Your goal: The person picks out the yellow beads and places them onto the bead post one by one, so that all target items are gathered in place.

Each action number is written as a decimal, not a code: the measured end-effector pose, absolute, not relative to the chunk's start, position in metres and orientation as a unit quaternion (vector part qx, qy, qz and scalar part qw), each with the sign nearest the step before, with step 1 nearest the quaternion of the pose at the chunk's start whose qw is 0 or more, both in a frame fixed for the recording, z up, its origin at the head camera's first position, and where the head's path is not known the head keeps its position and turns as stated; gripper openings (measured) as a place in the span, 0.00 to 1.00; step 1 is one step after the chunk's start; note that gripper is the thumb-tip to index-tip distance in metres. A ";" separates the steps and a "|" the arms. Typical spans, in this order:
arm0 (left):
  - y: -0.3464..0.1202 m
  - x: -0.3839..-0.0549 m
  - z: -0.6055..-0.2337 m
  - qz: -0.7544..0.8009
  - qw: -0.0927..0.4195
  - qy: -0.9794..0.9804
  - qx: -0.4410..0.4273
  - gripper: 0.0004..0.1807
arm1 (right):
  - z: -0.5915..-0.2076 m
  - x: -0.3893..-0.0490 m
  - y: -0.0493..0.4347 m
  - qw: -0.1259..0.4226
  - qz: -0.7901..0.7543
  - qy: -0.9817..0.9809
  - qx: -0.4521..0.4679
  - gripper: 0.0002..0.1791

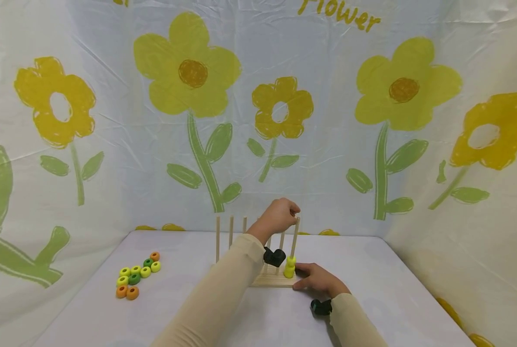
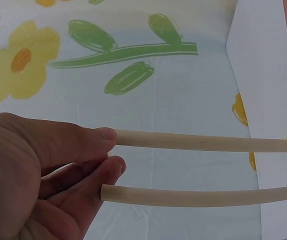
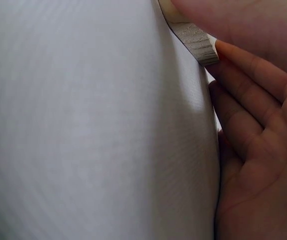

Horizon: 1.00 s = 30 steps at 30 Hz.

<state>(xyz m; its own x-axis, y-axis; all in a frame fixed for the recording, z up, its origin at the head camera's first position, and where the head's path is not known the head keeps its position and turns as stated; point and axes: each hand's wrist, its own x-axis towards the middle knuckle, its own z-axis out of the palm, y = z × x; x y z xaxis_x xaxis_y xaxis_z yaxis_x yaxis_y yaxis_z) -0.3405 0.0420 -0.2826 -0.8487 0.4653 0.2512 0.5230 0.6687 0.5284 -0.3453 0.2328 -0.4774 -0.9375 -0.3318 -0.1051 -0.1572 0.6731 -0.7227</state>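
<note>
A wooden peg rack stands on the table, its flat base (image 1: 269,280) carrying several upright pegs. My left hand (image 1: 280,215) is at the top of the rightmost peg (image 1: 295,237); in the left wrist view its thumb and fingertips pinch round that peg's end (image 2: 198,141). No bead shows between these fingers. Yellow beads (image 1: 290,268) are stacked low on the same peg, and a blurred yellow patch shows at the left wrist view's right edge. My right hand (image 1: 321,279) grips the base's right end, thumb at the front corner and fingers behind.
Loose yellow, green and orange beads (image 1: 136,270) lie in a group on the left of the white table (image 1: 176,308). A flower-printed cloth (image 1: 328,159) hangs behind the table. My left forearm crosses in front of part of the rack.
</note>
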 end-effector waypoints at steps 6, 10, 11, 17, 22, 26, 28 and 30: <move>0.034 -0.339 -0.284 -0.334 0.052 -0.896 -0.287 0.18 | -0.478 -0.344 0.232 0.115 -0.382 0.908 -0.131 0.42; 0.024 -0.339 -0.286 -0.365 0.058 -0.883 -0.289 0.19 | -0.478 -0.343 0.232 0.116 -0.384 0.906 -0.131 0.42; 0.021 -0.338 -0.287 -0.374 0.059 -0.879 -0.289 0.19 | -0.478 -0.343 0.232 0.115 -0.385 0.907 -0.129 0.42; 0.003 -0.336 -0.290 -0.405 0.069 -0.867 -0.282 0.19 | -0.479 -0.343 0.233 0.113 -0.388 0.906 -0.122 0.42; -0.011 -0.333 -0.291 -0.404 0.085 -0.868 -0.276 0.19 | -0.480 -0.342 0.232 0.115 -0.395 0.903 -0.128 0.43; -0.023 -0.329 -0.289 -0.400 0.099 -0.870 -0.270 0.20 | -0.478 -0.340 0.231 0.114 -0.399 0.900 -0.136 0.43; -0.029 -0.327 -0.288 -0.395 0.108 -0.873 -0.267 0.20 | -0.476 -0.340 0.231 0.114 -0.399 0.900 -0.136 0.44; -0.035 -0.325 -0.287 -0.391 0.119 -0.874 -0.264 0.19 | -0.475 -0.340 0.230 0.115 -0.398 0.900 -0.136 0.44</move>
<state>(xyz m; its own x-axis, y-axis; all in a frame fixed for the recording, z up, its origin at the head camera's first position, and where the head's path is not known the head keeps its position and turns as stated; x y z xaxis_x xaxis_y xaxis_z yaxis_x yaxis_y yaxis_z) -0.3248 -0.0352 -0.2873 -0.8317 0.3689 0.4150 0.5553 0.5549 0.6195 -0.3396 0.2302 -0.4746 -0.9365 -0.3364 -0.0986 -0.1532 0.6458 -0.7480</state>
